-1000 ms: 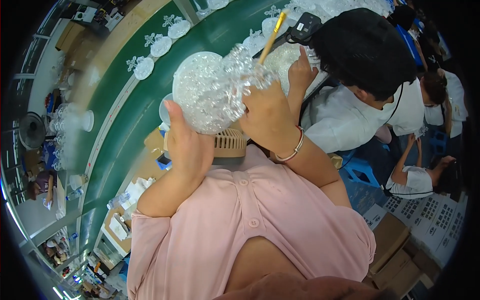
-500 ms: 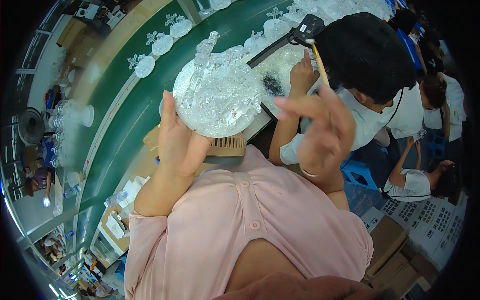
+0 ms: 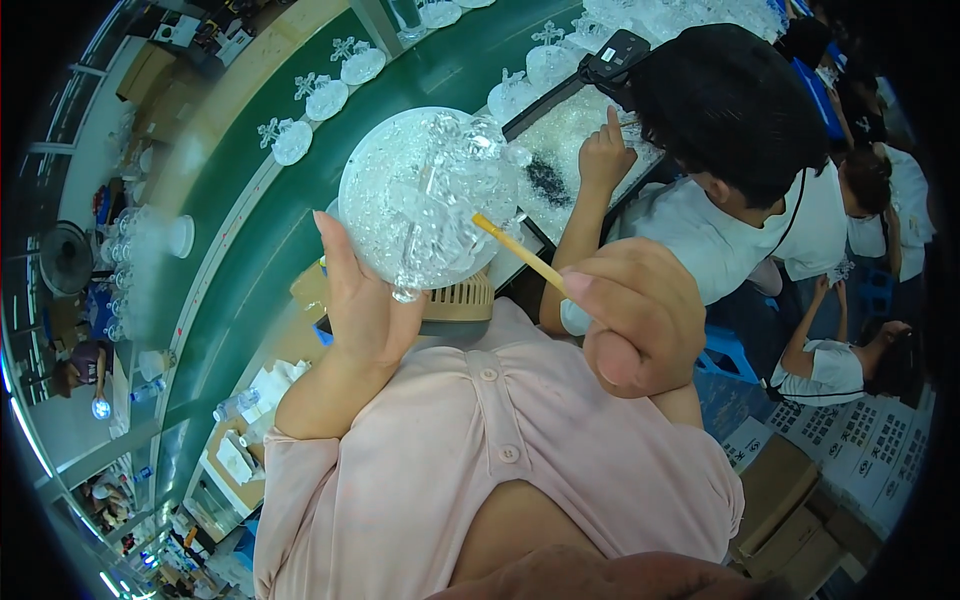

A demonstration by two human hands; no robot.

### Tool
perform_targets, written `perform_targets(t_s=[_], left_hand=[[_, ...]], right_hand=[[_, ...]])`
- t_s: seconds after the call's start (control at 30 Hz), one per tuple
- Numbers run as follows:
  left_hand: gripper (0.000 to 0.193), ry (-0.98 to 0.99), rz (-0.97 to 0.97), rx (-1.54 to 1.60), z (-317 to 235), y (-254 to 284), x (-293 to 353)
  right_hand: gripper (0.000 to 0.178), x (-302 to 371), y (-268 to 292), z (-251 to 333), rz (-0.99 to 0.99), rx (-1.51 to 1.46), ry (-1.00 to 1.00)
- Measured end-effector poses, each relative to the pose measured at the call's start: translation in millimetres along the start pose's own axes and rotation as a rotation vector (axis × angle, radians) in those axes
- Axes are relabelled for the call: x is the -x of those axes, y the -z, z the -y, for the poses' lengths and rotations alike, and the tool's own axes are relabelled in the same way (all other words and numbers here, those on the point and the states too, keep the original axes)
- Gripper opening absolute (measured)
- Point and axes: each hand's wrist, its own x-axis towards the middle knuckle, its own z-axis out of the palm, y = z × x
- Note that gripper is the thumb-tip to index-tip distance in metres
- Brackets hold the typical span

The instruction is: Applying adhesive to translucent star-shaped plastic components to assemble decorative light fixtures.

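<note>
My left hand (image 3: 365, 290) grips a round white-based ornament (image 3: 375, 190) by its lower edge, thumb up along its left side. Clear crystal-like figures and glittery grains cover the face of it, and one clear arm of the figure points down toward my palm. Between the pinched fingers of my right hand (image 3: 645, 315) is a thin yellow stick (image 3: 520, 252), possibly a small brush. The stick's tip is at the ornament's right side; whether it touches cannot be made out.
Beyond lies a green conveyor belt (image 3: 330, 165) carrying similar ornaments (image 3: 292, 143). To the right, a co-worker in a white shirt (image 3: 745, 220) reaches over a tray of clear grains (image 3: 570, 130). A beige slotted box (image 3: 465, 300) sits beneath the ornament, and cartons (image 3: 775, 480) stand at lower right.
The ornament has turned, so its clear arm that pointed up now points down. My right hand, blurred with the stick upright before, has come down and brought the tip to the ornament.
</note>
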Motion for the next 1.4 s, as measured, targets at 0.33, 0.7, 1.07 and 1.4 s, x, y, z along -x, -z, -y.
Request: perform_targets(t_s=[0.33,0.7,1.07,1.4], left_hand=[[0.068,-0.015,0.027,-0.053,2,-3,0],[0.067,-0.003,-0.019,-0.098,4,0,-2],[0.066,0.070,-0.032,-0.097,5,0,-5],[0.065,0.107,-0.001,-0.072,4,0,-5]], right_hand=[[0.029,-1,1,3,-0.004,0.011,-0.179],[0.031,-11,2,-5,0.003,0.006,-0.302],[0.014,-10,4,-13,-0.058,0.000,-0.306],[0.034,-10,3,-16,-0.066,-0.060,-0.296]])
